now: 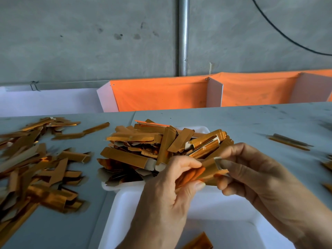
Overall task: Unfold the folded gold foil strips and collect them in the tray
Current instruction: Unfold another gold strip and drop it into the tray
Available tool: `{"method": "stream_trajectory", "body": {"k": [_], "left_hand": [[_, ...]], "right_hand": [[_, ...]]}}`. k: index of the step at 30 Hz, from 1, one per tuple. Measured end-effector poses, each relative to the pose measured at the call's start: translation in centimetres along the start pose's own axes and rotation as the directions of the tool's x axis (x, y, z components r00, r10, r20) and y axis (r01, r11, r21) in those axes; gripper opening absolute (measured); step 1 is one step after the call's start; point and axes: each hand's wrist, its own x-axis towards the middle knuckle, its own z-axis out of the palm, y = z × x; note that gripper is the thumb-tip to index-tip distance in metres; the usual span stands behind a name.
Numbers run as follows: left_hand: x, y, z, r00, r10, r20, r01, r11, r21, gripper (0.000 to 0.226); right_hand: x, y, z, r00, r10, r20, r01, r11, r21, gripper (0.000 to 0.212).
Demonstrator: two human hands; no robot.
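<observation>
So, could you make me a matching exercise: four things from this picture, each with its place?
Things:
1. strip in the hands
2. far tray
3. near tray
4. loose strips

Places:
a. on the table, left
b. heaped with strips
c. pinched between both hands
d. nearest the person, one strip inside

Pairs: 1-c, 2-b, 3-d, 4-a

Your left hand (167, 187) and right hand (251, 169) pinch one gold foil strip (206, 172) between them, above the near white tray (206, 203). One strip (199, 240) lies in that tray. Just beyond your hands, a far white tray (203, 129) is heaped with gold pieces (143, 146). A blurred loose pile (36, 168) covers the grey table (251, 121) on your left.
</observation>
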Motion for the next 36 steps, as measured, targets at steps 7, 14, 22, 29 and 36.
{"method": "stream_trajectory", "body": {"k": [7, 14, 22, 29, 36], "left_hand": [[0.2, 0.0, -0.4, 0.999, -0.014, 0.05, 0.019, 0.995, -0.101, 0.023], [0.2, -0.1, -0.6, 0.995, 0.015, 0.096, -0.002, 0.991, -0.135, 0.024], [0.1, -0.2, -0.7, 0.989, 0.04, 0.143, -0.027, 0.996, -0.089, 0.022], [0.2, -0.3, -0.9, 0.987, -0.002, 0.16, 0.027, 0.988, -0.152, 0.024], [0.2, -0.4, -0.9, 0.986, 0.018, 0.165, 0.007, 0.988, -0.153, 0.024]], "right_hand": [[0.0, 0.0, -0.5, 0.999, -0.035, 0.038, 0.038, 0.997, -0.073, 0.029], [0.1, 0.2, -1.1, 0.997, 0.024, 0.069, -0.023, 1.0, -0.02, 0.037], [0.2, 0.2, -0.5, 1.0, -0.008, -0.007, 0.006, 0.978, -0.21, 0.006], [-0.1, -0.1, -1.3, 0.982, 0.024, 0.188, -0.033, 0.998, 0.045, 0.044], [-0.3, -0.5, -1.0, 0.989, -0.022, 0.143, 0.038, 0.993, -0.111, 0.011]]}}
